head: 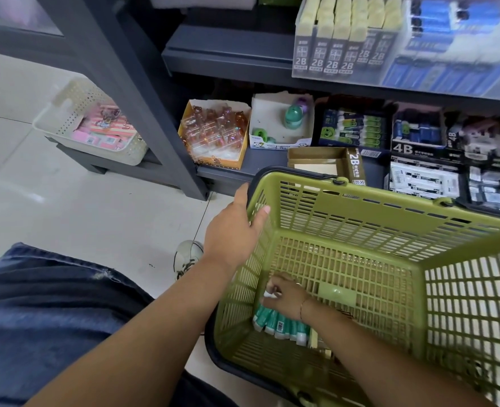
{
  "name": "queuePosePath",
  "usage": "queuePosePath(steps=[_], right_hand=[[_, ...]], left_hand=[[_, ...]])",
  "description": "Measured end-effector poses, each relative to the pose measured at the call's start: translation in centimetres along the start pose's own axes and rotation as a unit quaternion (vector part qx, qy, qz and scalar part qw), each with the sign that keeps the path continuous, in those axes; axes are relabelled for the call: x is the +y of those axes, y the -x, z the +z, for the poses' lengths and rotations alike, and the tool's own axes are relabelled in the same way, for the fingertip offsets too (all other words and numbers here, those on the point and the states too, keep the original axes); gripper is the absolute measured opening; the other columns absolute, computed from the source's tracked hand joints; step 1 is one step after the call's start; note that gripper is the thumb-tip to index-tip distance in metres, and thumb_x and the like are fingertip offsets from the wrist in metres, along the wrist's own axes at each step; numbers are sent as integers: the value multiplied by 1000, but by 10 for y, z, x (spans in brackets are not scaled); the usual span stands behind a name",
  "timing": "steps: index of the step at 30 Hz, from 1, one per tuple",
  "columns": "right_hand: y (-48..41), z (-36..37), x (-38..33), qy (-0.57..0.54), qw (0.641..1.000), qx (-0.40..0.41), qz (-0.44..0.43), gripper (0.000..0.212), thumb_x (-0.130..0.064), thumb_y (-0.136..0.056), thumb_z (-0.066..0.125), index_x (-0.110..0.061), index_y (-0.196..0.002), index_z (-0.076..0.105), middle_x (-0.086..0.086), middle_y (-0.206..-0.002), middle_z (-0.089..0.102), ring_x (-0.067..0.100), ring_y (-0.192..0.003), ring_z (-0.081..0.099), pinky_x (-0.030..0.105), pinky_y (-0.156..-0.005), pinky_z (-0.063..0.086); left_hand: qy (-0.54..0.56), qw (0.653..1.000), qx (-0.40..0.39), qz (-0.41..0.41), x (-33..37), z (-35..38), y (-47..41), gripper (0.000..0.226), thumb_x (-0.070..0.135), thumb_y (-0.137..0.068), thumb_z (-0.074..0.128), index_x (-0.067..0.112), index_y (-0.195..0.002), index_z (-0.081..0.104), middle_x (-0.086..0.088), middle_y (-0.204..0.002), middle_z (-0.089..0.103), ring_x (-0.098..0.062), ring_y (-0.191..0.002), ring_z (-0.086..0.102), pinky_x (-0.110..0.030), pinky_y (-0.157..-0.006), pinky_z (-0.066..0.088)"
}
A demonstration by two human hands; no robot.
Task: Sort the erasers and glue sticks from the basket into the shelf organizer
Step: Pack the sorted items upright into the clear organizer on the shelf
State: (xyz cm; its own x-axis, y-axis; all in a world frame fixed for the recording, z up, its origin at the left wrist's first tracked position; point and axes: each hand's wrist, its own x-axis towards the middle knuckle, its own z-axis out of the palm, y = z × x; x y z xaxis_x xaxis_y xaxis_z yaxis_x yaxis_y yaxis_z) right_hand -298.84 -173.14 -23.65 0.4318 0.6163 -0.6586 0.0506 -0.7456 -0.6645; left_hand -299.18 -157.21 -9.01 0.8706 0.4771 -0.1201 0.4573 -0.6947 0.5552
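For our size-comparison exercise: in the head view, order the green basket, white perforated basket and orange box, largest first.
1. green basket (nearest, so enlarged)
2. white perforated basket
3. orange box

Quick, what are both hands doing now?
Left hand: grips the green basket by its rim.
Right hand: closed on a small white item, probably a glue stick.

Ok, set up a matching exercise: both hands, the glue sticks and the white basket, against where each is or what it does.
Things:
1. left hand
2. right hand
3. glue sticks
4. white basket

Places or states:
A. holds pink packs
B. lie on the green basket floor
C. grips the green basket rim
D. pinches a white item inside the green basket

Pairs: 1-C; 2-D; 3-B; 4-A
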Motion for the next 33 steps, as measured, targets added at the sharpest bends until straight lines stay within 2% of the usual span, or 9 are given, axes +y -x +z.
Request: queuePosePath(steps=[4, 7, 10, 13, 15, 22, 26, 29, 33], right_hand=[[0, -1, -4, -14, 1000, -12, 9, 18, -36, -85, 63, -30, -77, 48, -9, -90, 50, 11, -88, 50, 31, -79, 45], [0, 3, -5, -17, 1000, 8, 4, 23, -32, -84, 64, -29, -74, 45, -7, -84, 48, 11, -80, 48, 32, -79, 46], [1, 9, -6, -23, 999, 43, -7, 22, -33, -81, 67, -34, -83, 45, -7, -88, 48, 13, -85, 49, 32, -77, 45], [1, 11, -4, 3, 999, 38, -7, 25, -35, -84, 66, -32, -104, 52, -8, -105, 44, 11, -109, 44, 30, -92, 41], [0, 12, -3, 45, 998, 40, -18, 16, -34, -86, 65, -26, -97, 57, -6, -108, 40, 13, -115, 39, 29, -98, 38], [0, 15, -3, 64, 995, 61, -50, 21, -33, -86, 65, -23, -75, 50, -2, -115, 30, 14, -106, 43, 19, -95, 35], [3, 15, -8, 82, 993, 53, -65, 23, -41, -86, 64, -21, -86, 54, -3, -122, 34, 17, -110, 48, 25, -96, 39], [5, 15, -11, 140, 985, 46, -86, 24, -47, -88, 59, -24, -90, 52, -1, -118, 46, 19, -104, 52, 32, -88, 45], [4, 13, -12, 228, 967, 28, -113, 39, -55, -90, 50, -19, -103, 55, 2, -114, 52, 23, -103, 53, 34, -82, 48]], left_hand=[[-3, 1000, -1, -1, 0, 0, 0, 54, 53, -97, 39, 29, -144, 29, 9, -98, 67, -16, -85, 63, -35, -72, 54], [-5, 1000, -4, -3, 0, 0, 1, 53, 53, -97, 39, 29, -144, 30, 7, -97, 66, -17, -85, 63, -35, -72, 53], [-8, 1000, -4, -8, 0, -1, 0, 55, 54, -97, 38, 27, -144, 29, 5, -101, 67, -19, -88, 63, -38, -75, 54], [-8, 1000, -1, -6, 0, 0, 0, 54, 54, -96, 38, 28, -143, 31, 6, -100, 67, -19, -88, 63, -39, -76, 54], [-11, 1000, 2, -4, 0, 0, 0, 52, 55, -96, 38, 28, -141, 33, 6, -97, 67, -19, -86, 63, -38, -75, 54], [-6, 1000, 6, 2, -1, 1, 0, 50, 54, -97, 38, 28, -139, 35, 8, -96, 67, -16, -84, 63, -35, -72, 54], [-2, 1000, 6, 1, -1, 1, -1, 51, 55, -96, 37, 28, -139, 35, 7, -98, 67, -17, -86, 63, -37, -74, 54], [-1, 1000, 4, 0, -1, 1, 0, 50, 54, -97, 38, 28, -139, 36, 7, -97, 67, -17, -86, 63, -36, -74, 53], [0, 1000, 4, -1, 1, -1, 0, 49, 52, -97, 39, 26, -139, 36, 5, -94, 67, -19, -83, 61, -36, -72, 51]])
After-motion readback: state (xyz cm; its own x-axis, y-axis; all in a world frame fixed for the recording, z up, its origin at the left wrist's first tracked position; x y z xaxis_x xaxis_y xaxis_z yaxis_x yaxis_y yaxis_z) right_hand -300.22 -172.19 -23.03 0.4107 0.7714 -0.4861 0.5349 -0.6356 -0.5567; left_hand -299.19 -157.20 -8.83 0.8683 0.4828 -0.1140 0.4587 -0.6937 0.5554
